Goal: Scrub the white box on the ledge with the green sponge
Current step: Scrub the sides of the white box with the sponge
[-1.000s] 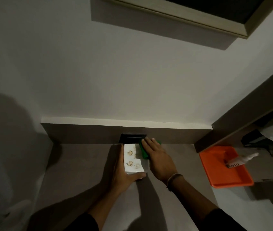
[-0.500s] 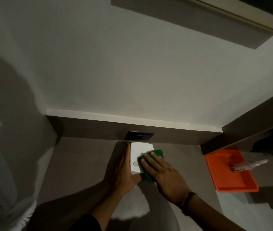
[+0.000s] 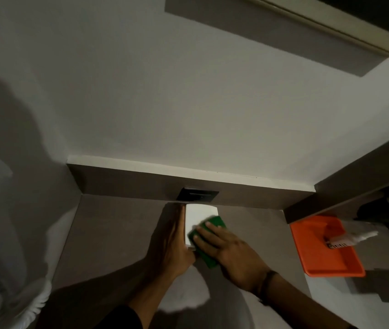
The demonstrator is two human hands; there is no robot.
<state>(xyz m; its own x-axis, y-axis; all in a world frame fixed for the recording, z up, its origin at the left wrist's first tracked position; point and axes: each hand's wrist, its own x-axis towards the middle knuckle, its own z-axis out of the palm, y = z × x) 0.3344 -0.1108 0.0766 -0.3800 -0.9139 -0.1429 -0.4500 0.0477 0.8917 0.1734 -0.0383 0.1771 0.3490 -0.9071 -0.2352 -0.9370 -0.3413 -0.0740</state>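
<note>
The white box [image 3: 200,214] lies on the brown ledge [image 3: 117,229] just below a dark wall socket. My left hand [image 3: 173,243] grips the box along its left side and near end. My right hand [image 3: 230,252] presses the green sponge [image 3: 208,230] flat on the box's top, near its right and near part. Only the far half of the box's top shows; the sponge and fingers cover the rest.
A black socket plate [image 3: 198,194] sits in the brown backsplash above the box. An orange tray [image 3: 324,257] holding a white tube [image 3: 352,238] lies to the right. A brown shelf edge [image 3: 345,195] juts in at right. A white fan [image 3: 17,305] is at lower left.
The sponge has slid from the box's far right edge toward me across the top, covering the patterned part. My left hand keeps its hold. The camera has tilted slightly.
</note>
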